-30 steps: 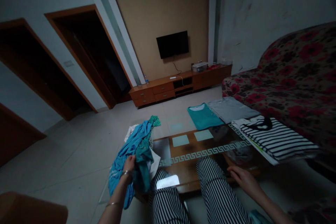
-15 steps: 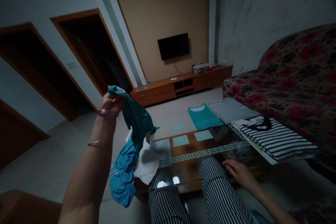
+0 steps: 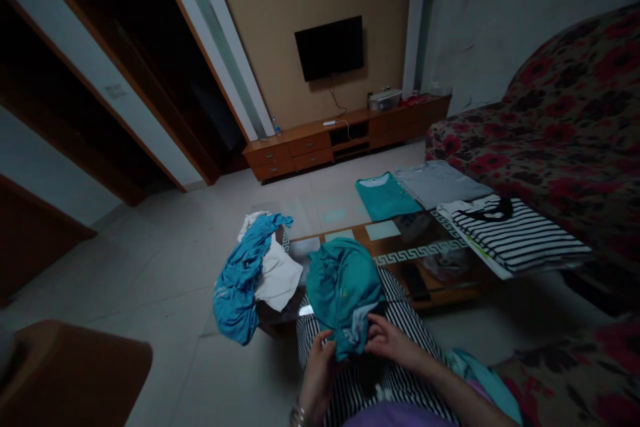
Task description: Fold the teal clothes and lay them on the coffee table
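- Both hands low, over the lap in striped pants (image 3: 400, 373).
- Left hand (image 3: 317, 373) pinches the near-left edge of the teal shirt (image 3: 343, 290). Right hand (image 3: 390, 343) pinches the near-right edge. Hands close together, about equally near.
- Shirt is bunched, lies on the knees; its long way runs from the hands out toward the table (image 3: 425, 280).
- Left of it: blue cloth (image 3: 240, 280) w/ a white cloth (image 3: 277, 277), a messy pile on the table end.
- Farther, right: folded striped shirt (image 3: 520, 240), then folded teal top (image 3: 385, 197) and grey top (image 3: 440, 183).
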Demonstrator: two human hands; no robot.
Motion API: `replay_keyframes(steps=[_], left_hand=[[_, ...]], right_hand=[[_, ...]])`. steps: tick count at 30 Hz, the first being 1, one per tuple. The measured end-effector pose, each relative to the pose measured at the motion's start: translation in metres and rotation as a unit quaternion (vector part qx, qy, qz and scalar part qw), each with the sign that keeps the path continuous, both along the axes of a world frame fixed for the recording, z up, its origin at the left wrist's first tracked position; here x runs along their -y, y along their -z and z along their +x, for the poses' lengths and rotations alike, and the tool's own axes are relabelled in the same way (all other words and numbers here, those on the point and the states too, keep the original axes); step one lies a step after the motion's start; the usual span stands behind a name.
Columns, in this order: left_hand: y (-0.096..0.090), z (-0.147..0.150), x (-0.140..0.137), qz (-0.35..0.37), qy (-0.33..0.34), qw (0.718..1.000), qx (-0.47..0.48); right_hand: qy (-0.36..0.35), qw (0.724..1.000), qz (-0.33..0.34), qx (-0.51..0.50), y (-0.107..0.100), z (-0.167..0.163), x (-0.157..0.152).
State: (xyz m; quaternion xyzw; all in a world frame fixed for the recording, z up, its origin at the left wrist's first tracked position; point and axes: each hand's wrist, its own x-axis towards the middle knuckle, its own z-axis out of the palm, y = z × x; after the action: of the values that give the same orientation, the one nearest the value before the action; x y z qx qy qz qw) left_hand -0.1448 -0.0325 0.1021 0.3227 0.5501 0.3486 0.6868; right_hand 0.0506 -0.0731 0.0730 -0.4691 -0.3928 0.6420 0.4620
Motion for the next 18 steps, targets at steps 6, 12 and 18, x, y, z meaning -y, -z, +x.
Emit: replay_keyframes(steps=[6, 12, 18], left_hand=[[-0.002, -0.013, 0.021, 0.062, -0.013, 0.998, 0.025], [0.011, -0.03, 0.021, 0.047, 0.0, 0.999, -0.001], [0.033, -0.043, 0.031, 0.196, 0.047, 0.965, -0.167]], right_hand=[[0.065, 0.995, -0.062, 0.033, 0.019, -0.013, 0.014], [0.052, 0.943, 0.104, 0.312, 0.021, -0.002, 0.028], [0.008, 0.795, 0.23, 0.561, 0.014, -0.032, 0.018]])
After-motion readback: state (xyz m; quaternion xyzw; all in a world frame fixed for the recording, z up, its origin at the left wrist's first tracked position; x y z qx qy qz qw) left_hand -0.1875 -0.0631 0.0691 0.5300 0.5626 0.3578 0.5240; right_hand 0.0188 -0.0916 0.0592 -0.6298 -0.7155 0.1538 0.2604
